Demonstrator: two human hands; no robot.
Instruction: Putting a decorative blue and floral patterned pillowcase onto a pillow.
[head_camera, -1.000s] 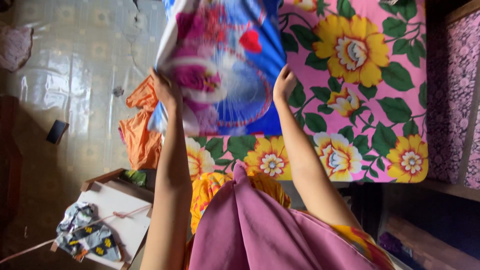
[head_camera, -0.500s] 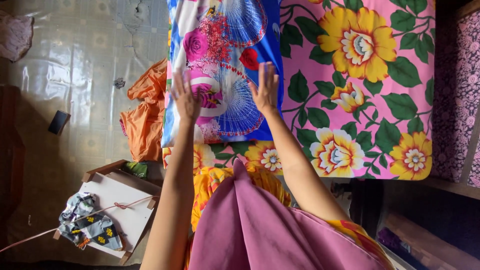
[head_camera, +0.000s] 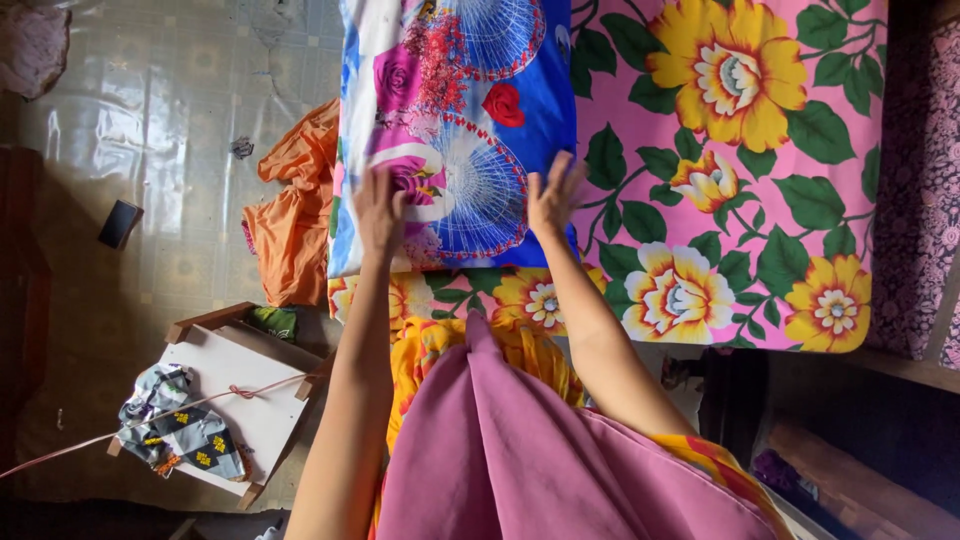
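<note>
A blue pillow (head_camera: 455, 130) printed with roses and white fan shapes is laid flat on the pink bedsheet (head_camera: 740, 200) with large yellow flowers, toward ten o'clock of the bed's visible area, its left edge level with the mattress edge. The left hand (head_camera: 380, 210) is pressed palm-down on the pillow's near left part, fingers spread and nothing clasped. The right hand (head_camera: 552, 198) is laid open at the pillow's near right corner, at about three o'clock from the left hand, fingers splayed and flat; no grip is taken by either hand.

The pillow is judged to be already set down on the bed, with both hands flat on its cover; the pillow's far end is cut off by the top of the picture, so it cannot be told how it lies there.

An orange cloth (head_camera: 290, 225) is heaped on the floor at nine o'clock of the pillow, touching the bed's side. A small white wooden stool (head_camera: 250, 400) bearing a patterned rag (head_camera: 180, 430) is seen at seven o'clock.
</note>
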